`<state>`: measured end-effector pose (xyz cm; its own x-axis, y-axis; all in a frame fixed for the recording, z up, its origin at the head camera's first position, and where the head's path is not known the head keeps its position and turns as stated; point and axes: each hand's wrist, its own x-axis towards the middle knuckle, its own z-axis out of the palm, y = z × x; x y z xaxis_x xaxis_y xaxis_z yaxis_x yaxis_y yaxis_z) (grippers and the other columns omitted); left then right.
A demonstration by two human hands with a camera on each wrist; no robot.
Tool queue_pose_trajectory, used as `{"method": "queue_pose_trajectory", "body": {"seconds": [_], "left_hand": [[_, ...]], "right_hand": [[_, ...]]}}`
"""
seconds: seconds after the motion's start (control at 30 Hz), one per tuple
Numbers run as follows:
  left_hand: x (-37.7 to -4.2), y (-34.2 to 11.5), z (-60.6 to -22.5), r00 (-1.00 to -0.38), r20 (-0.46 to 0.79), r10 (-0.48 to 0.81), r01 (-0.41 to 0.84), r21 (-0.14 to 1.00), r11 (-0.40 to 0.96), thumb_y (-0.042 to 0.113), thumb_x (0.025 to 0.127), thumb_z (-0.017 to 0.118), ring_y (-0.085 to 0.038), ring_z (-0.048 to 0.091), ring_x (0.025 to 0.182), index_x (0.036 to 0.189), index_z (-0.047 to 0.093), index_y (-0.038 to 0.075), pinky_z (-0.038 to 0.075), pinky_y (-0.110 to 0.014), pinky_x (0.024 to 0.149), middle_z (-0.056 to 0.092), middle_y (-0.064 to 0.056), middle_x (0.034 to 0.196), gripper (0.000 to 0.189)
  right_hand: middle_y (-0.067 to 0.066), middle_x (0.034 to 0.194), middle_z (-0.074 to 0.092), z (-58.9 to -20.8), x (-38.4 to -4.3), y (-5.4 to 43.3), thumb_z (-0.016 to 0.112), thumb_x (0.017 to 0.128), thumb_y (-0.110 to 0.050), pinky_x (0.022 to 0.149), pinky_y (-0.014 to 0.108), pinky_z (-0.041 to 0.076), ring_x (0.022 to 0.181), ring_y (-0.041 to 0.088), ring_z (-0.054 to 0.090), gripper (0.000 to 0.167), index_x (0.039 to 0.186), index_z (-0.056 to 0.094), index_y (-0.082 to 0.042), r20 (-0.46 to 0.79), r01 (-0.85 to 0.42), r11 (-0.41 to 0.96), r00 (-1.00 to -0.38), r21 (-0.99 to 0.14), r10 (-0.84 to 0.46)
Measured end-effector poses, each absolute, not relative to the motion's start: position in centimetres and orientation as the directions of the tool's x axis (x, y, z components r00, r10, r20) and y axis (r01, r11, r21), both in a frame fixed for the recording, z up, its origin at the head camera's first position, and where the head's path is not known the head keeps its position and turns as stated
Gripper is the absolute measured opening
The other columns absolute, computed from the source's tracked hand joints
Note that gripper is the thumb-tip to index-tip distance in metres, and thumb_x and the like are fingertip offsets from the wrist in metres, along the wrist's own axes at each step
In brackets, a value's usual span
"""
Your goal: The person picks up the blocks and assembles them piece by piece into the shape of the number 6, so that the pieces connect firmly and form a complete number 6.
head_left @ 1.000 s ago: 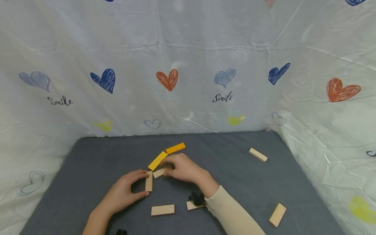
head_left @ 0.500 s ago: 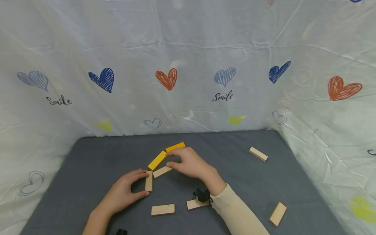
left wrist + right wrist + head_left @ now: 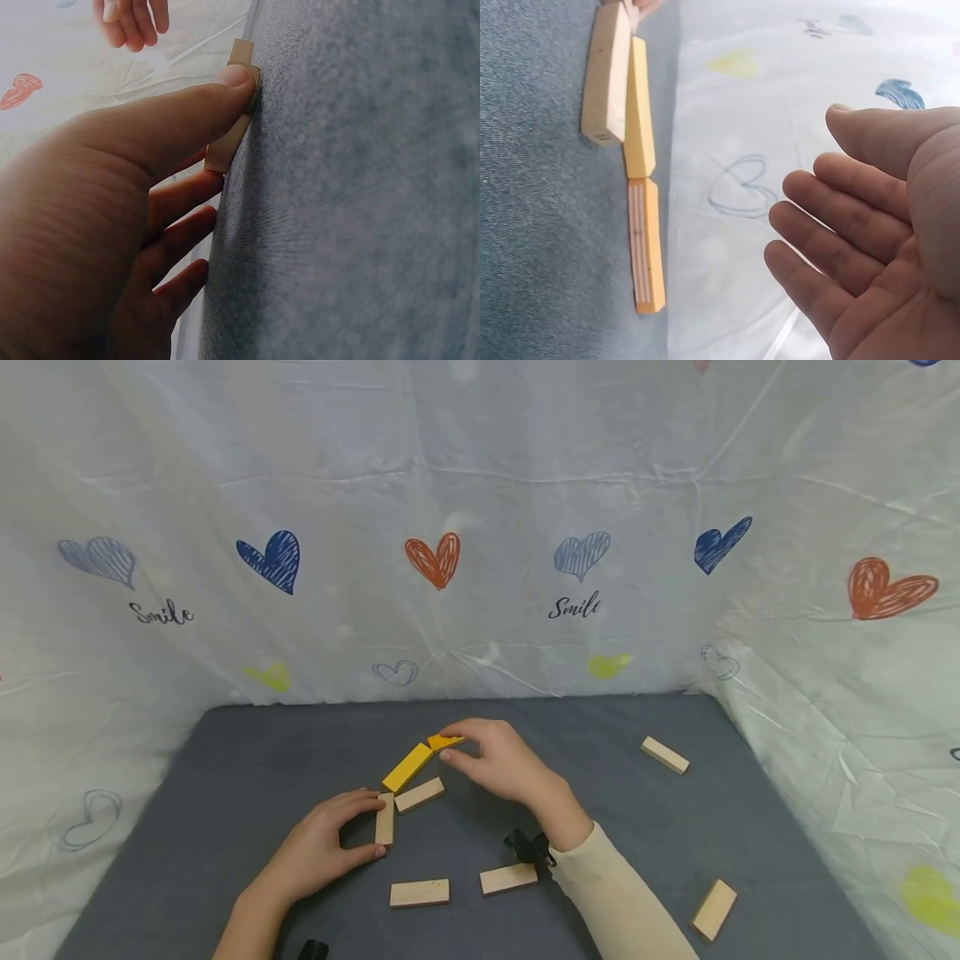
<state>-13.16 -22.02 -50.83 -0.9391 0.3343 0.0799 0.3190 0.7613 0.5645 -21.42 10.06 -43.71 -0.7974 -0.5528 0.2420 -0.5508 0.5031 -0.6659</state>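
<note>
My left hand point(image 3: 324, 841) holds a plain wooden block point(image 3: 385, 820) by its two ends, thumb at the near end and fingertips at the far one. In the left wrist view the thumb covers part of that wooden block point(image 3: 226, 150). A yellow block point(image 3: 408, 767) and a second plain block point(image 3: 420, 795) slant away from its far end. Beyond the yellow one lies an orange block point(image 3: 646, 247), partly hidden in the head view by my right hand point(image 3: 504, 762). That hand hovers above the table with relaxed fingers and holds nothing, as the right wrist view confirms.
Two plain blocks lie near the front, one left point(image 3: 419, 893) and one right point(image 3: 508, 878) beside the black wrist camera point(image 3: 528, 846). Further right are a far block point(image 3: 665, 755) and a near block point(image 3: 714, 910). A printed curtain point(image 3: 495, 643) hangs behind the grey table point(image 3: 592, 777).
My right hand has let go of the slanted plain block and moved up and away, over to the orange block. The left hand stays on its block.
</note>
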Motion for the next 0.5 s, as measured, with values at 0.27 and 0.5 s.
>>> {"method": "queue_pose_trajectory", "body": {"seconds": [0.27, 0.5], "left_hand": [[-13.2, -21.9, -50.8, -0.938, 0.075, 0.337, 0.319, 0.567, 0.76, 0.052, 0.086, 0.093, -0.037, 0.055, 0.147, 0.143, 0.073, 0.024, 0.048, -0.068, 0.114, 0.064, -0.004, 0.152, 0.066], [-13.2, -21.9, -50.7, -0.939, 0.067, 0.339, 0.315, 0.568, 0.76, 0.053, 0.087, 0.093, -0.037, 0.054, 0.148, 0.143, 0.073, 0.025, 0.048, -0.069, 0.114, 0.064, -0.004, 0.152, 0.066]], "right_hand": [[0.003, 0.142, 0.072, -43.6, -22.4, 11.1, 0.075, 0.107, -0.029, 0.109, 0.05, 0.058, 0.134, 0.025, 0.066, 0.038, 0.142, 0.074, -0.013, 0.258, -0.535, 0.507, -0.816, -0.676, -0.517], [0.004, 0.143, 0.071, -44.0, -22.7, 13.0, 0.076, 0.106, -0.032, 0.112, 0.054, 0.056, 0.135, 0.028, 0.065, 0.041, 0.143, 0.073, -0.012, 0.248, -0.48, 0.514, -0.855, -0.711, -0.455]]}}
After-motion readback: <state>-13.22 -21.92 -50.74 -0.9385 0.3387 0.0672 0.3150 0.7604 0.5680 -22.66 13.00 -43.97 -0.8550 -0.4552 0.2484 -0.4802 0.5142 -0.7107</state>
